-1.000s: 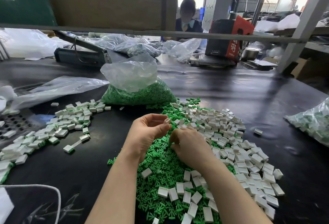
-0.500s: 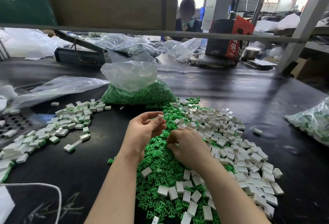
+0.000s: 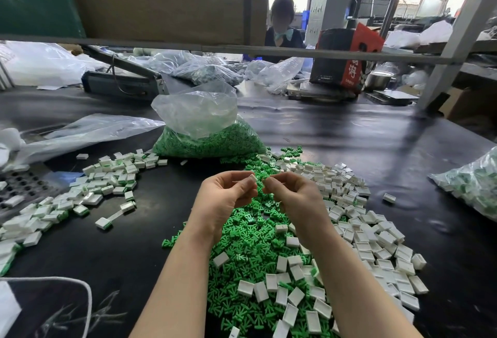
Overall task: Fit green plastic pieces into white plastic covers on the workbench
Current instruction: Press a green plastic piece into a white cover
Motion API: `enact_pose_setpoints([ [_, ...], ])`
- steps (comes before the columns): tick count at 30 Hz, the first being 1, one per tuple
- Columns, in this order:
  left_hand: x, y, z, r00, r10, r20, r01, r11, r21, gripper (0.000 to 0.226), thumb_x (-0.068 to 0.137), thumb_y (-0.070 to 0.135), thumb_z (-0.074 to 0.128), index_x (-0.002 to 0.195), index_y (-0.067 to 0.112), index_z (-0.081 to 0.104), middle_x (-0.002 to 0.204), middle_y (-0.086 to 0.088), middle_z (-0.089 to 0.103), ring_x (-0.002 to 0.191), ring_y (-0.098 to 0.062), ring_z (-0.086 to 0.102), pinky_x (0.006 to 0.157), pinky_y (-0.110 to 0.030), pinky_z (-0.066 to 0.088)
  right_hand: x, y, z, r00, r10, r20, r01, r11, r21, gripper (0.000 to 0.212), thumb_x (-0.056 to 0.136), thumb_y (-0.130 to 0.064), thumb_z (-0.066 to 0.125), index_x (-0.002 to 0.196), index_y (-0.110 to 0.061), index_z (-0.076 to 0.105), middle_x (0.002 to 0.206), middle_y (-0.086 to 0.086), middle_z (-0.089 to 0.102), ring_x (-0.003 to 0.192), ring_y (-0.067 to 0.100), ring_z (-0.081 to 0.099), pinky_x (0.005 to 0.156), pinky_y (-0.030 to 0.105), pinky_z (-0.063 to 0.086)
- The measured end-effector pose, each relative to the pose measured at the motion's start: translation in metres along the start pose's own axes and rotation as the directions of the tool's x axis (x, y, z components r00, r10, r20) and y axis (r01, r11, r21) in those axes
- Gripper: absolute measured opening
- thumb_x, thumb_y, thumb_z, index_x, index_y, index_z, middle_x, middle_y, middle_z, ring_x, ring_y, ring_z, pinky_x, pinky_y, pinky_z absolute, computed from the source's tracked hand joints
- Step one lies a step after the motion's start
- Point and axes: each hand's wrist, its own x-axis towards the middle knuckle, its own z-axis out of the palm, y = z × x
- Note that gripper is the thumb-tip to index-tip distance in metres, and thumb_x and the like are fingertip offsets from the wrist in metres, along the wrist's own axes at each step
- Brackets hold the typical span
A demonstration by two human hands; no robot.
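My left hand is raised above the pile and pinches a small white cover at its fingertips. My right hand is level with it and pinches a green piece close to the cover, a small gap between them. Below both hands lies a heap of loose green pieces on the black workbench. Loose white covers spread to the right and front of the heap. Fitted white-and-green parts lie in a band at the left.
A clear bag of green pieces stands behind the heap. Another bag of parts lies at the right edge. A perforated tray sits far left. A metal rail crosses overhead, and a person sits beyond it.
My right hand has risen from the heap with a green piece and come level with my left hand. My left hand has turned the white cover toward it.
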Motion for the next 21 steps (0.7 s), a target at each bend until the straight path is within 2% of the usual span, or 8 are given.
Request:
enact_pose_setpoints([
  [4, -0.0022, 0.0016, 0.0032, 1.000, 0.007, 0.025, -0.007, 1.000, -0.002, 0.020, 0.077, 0.014, 0.073, 0.096, 0.009, 0.072, 0.080, -0.006, 0.075, 0.072, -0.013, 0.070, 0.066, -0.020, 0.056, 0.0006, 0.0015, 0.0002, 0.999, 0.003, -0.035, -0.002, 0.999, 0.038, 0.004, 0.088, -0.011, 0.069, 0.084, -0.011, 0.070, 0.065, -0.006, 0.066, 0.052, -0.004, 0.054, 0.053, 0.012, 0.042],
  [5, -0.0028, 0.0022, 0.0037, 1.000, 0.009, 0.029, -0.009, 1.000, -0.006, 0.023, 0.074, 0.017, 0.074, 0.096, 0.010, 0.072, 0.080, -0.006, 0.075, 0.072, -0.013, 0.070, 0.066, -0.020, 0.056, 0.0006, 0.0012, 0.0003, 0.999, 0.006, -0.041, -0.004, 0.999, 0.051, 0.002, 0.088, -0.010, 0.069, 0.087, -0.010, 0.071, 0.066, -0.006, 0.066, 0.052, -0.004, 0.054, 0.054, 0.013, 0.041],
  [8, -0.0038, 0.0036, 0.0050, 0.999, 0.014, 0.033, -0.013, 1.000, -0.018, 0.029, 0.068, 0.022, 0.075, 0.094, 0.012, 0.073, 0.080, -0.005, 0.075, 0.071, -0.012, 0.070, 0.064, -0.019, 0.055, 0.0002, 0.0005, -0.0004, 1.000, 0.001, -0.024, 0.002, 0.991, 0.130, 0.016, 0.090, -0.003, 0.064, 0.099, -0.014, 0.072, 0.073, 0.000, 0.067, 0.054, -0.003, 0.055, 0.054, 0.012, 0.043],
  [12, -0.0046, 0.0043, 0.0051, 0.999, 0.007, 0.034, -0.006, 0.999, -0.032, 0.025, 0.066, 0.021, 0.077, 0.090, 0.015, 0.075, 0.082, -0.008, 0.076, 0.071, -0.013, 0.071, 0.064, -0.020, 0.056, 0.0003, -0.0013, -0.0007, 0.999, -0.027, -0.043, 0.035, 0.981, 0.192, 0.019, 0.089, 0.001, 0.063, 0.096, -0.013, 0.073, 0.076, 0.002, 0.072, 0.057, -0.002, 0.058, 0.055, 0.012, 0.045],
  [17, -0.0062, 0.0046, 0.0071, 0.999, 0.028, 0.032, -0.028, 1.000, 0.011, 0.022, 0.065, 0.022, 0.077, 0.086, 0.017, 0.077, 0.082, -0.009, 0.076, 0.072, -0.014, 0.071, 0.064, -0.020, 0.056, 0.0027, 0.0022, -0.0006, 0.993, -0.042, -0.113, 0.057, 0.989, 0.138, 0.005, 0.093, -0.007, 0.062, 0.097, -0.009, 0.065, 0.084, 0.008, 0.075, 0.068, 0.014, 0.064, 0.057, 0.024, 0.049],
  [21, -0.0071, 0.0049, 0.0086, 0.998, 0.047, 0.038, -0.049, 0.998, 0.037, 0.018, 0.065, 0.024, 0.078, 0.083, 0.020, 0.079, 0.082, -0.008, 0.076, 0.073, -0.013, 0.070, 0.066, -0.019, 0.055, 0.0021, 0.0035, 0.0010, 0.992, -0.080, -0.098, 0.088, 0.992, 0.087, 0.002, 0.089, -0.009, 0.067, 0.088, -0.011, 0.068, 0.075, 0.002, 0.070, 0.061, 0.004, 0.060, 0.056, 0.017, 0.046],
])
